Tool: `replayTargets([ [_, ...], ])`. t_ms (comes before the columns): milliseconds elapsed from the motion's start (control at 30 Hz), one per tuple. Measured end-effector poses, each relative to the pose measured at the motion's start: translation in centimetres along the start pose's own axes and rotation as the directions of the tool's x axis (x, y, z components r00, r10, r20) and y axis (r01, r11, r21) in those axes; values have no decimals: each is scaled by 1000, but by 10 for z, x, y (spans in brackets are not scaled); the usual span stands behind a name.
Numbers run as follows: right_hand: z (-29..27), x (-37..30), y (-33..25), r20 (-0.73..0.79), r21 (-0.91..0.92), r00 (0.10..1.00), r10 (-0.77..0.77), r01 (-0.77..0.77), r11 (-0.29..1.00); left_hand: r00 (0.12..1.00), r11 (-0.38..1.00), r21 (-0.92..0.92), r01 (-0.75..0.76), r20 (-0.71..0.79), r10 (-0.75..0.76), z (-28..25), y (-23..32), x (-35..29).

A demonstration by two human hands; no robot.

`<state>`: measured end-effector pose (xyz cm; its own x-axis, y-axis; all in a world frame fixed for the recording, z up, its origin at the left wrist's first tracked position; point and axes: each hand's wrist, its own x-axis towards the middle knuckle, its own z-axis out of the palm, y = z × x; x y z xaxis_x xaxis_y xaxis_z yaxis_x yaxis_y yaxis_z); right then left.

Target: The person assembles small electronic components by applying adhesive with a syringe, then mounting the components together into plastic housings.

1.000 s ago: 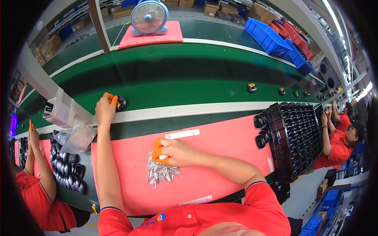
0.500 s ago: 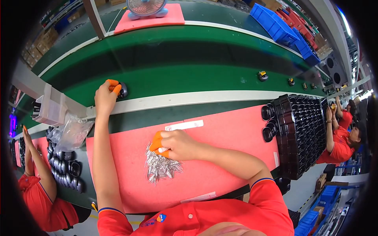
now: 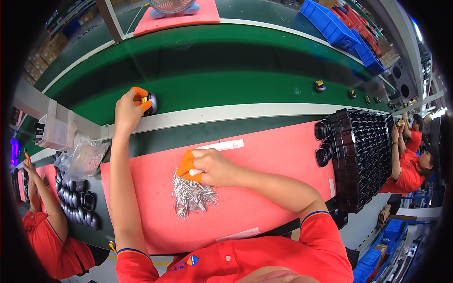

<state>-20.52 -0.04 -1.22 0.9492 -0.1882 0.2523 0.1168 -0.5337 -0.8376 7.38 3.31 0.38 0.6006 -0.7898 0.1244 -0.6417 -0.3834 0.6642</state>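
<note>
My left hand (image 3: 128, 110), with orange finger cots on thumb and fingers, reaches to the near edge of the green conveyor belt (image 3: 226, 89). Its thumb and fingers close round a small rounded dark plastic housing (image 3: 152, 104) with a yellow piece on top. Over the pink mat (image 3: 264, 160), my right hand (image 3: 210, 168) rests at the upper edge of a pile of thin silvery metal pins (image 3: 193, 195). Its orange-covered fingers are pinched together, with a white tip showing between them. Whatever lies in that pinch is hidden.
Black trays (image 3: 361, 160) stand stacked at the mat's right, beside black cup-like shells (image 3: 322, 141). More housings (image 3: 320, 86) sit on the belt at right. On the left are a clear plastic bag (image 3: 87, 160), dark shells (image 3: 75, 203) and a co-worker's arms (image 3: 45, 188). A fan (image 3: 173, 5) stands beyond.
The view has shifted slightly. My left fingers have come further round the housing, and its yellow piece now shows. My right hand stays pinched at the pin pile.
</note>
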Motion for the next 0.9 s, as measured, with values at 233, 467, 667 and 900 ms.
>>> replayTargets([
  [233,-5,2,4,-61,140,998,14,-5,990,995,985,-155,-71,63,81,-2,20,-6],
  [467,-21,8,-3,-137,148,990,37,-17,989,992,940,-341,-28,104,67,1,9,-5],
  [667,-45,7,-28,-245,556,894,375,-187,810,954,846,-493,-202,97,284,10,39,-59],
  [900,-41,-23,-24,-381,427,834,400,-225,876,962,861,-439,-256,-33,269,47,70,-139],
])
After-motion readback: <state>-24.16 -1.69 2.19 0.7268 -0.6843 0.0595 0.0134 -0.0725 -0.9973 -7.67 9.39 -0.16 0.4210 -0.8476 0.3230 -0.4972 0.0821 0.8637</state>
